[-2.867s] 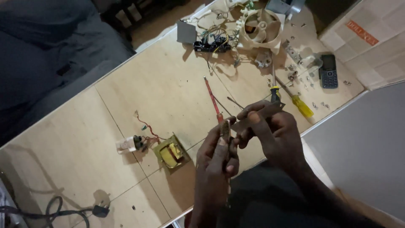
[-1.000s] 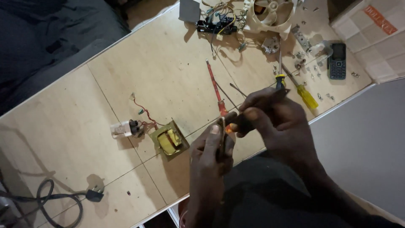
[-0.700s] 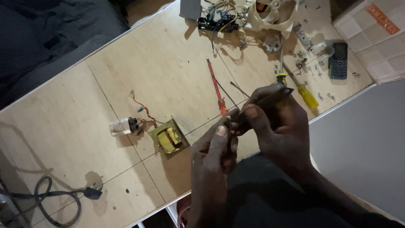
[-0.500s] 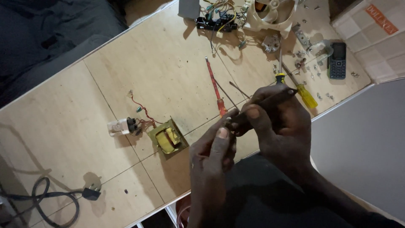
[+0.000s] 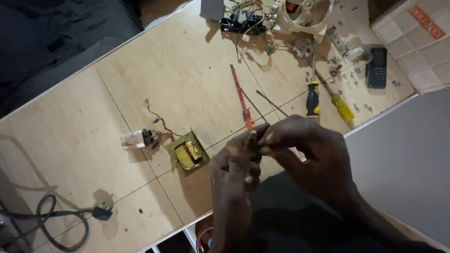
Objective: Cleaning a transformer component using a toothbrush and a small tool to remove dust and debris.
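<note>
My left hand point(image 5: 233, 166) and my right hand point(image 5: 311, 152) meet above the table's near edge. Both pinch a small dark part point(image 5: 252, 139) between their fingertips; its shape is mostly hidden by the fingers. Two thin dark wires point(image 5: 271, 103) run from the fingers out over the table. A red-handled tool point(image 5: 241, 99) lies just beyond my fingertips. Left of my left hand sits a brass-coloured transformer point(image 5: 187, 152), with red leads to a small white component point(image 5: 135, 139).
A black-and-yellow screwdriver point(image 5: 312, 97) and a yellow one point(image 5: 342, 107) lie at the right, near a dark mobile phone point(image 5: 376, 68) and several loose screws. A circuit board point(image 5: 243, 23) and a white fan housing point(image 5: 303, 15) are at the far edge. A black plug and cable point(image 5: 101, 213) lie near left.
My hands have stayed together on the small part, with the fingers shifting slightly. The view has drifted a little, so the table items appear moved.
</note>
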